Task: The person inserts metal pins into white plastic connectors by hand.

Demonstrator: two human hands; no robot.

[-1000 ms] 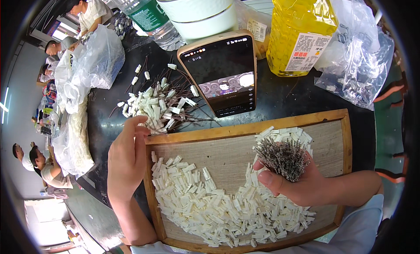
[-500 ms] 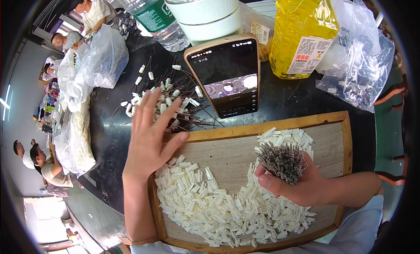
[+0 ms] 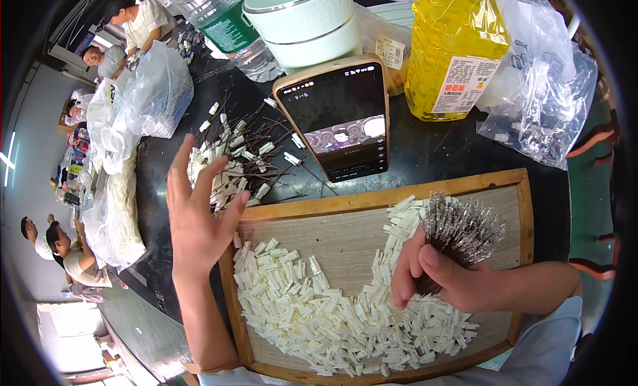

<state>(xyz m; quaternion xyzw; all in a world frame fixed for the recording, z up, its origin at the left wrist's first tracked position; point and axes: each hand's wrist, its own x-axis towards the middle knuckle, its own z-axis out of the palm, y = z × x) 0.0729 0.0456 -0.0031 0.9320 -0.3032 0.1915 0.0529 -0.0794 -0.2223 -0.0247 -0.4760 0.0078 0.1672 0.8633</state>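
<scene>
Over the black table (image 3: 425, 150), white-tipped brown wires (image 3: 252, 161) lie nearest my spread left hand (image 3: 201, 232); my right hand (image 3: 465, 285) clasps a silver-tipped wire bundle (image 3: 464, 232), slanting rightward.

A lit phone (image 3: 339, 103) stands before a pale green container (image 3: 302, 37); a yellow bottle (image 3: 452, 43), probably plastic, stands to the right.

We list: shallow rectangular tray (image 3: 372, 198), its brown rim wooden and smooth; small white oblong pieces (image 3: 332, 319), matt plastic; bundle of thin dark wires (image 3: 462, 230), tips glinting like metal; black tabletop (image 3: 163, 233), glossy; yellow bottle (image 3: 455, 47), shiny plastic; transparent bag (image 3: 545, 87), crinkled film; pale-blue sleeve (image 3: 545, 346), matt cloth.
</scene>
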